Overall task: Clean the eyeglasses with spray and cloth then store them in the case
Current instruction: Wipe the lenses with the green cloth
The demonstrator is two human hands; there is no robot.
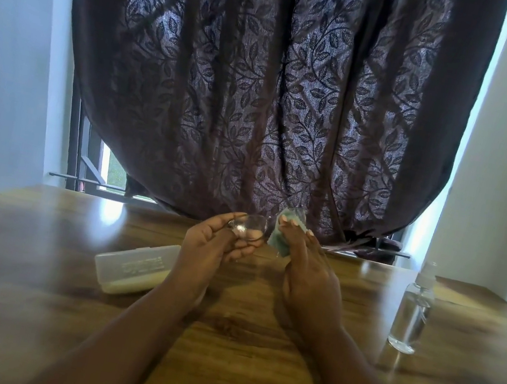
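Observation:
My left hand (218, 246) holds clear-lensed eyeglasses (247, 228) by the left lens, raised above the table. My right hand (306, 269) pinches a pale green cloth (279, 240) over the other lens, which the cloth and fingers hide. A thin temple arm sticks out to the right of that hand. A white translucent glasses case (130, 266) lies shut on the table, left of my left forearm. A clear spray bottle (414, 308) with a white nozzle stands upright at the right.
The wooden table (22, 303) runs across the whole view. A dark leaf-patterned curtain (263, 92) hangs behind its far edge, over a window with bars. A small dark object sits at the table's far left edge.

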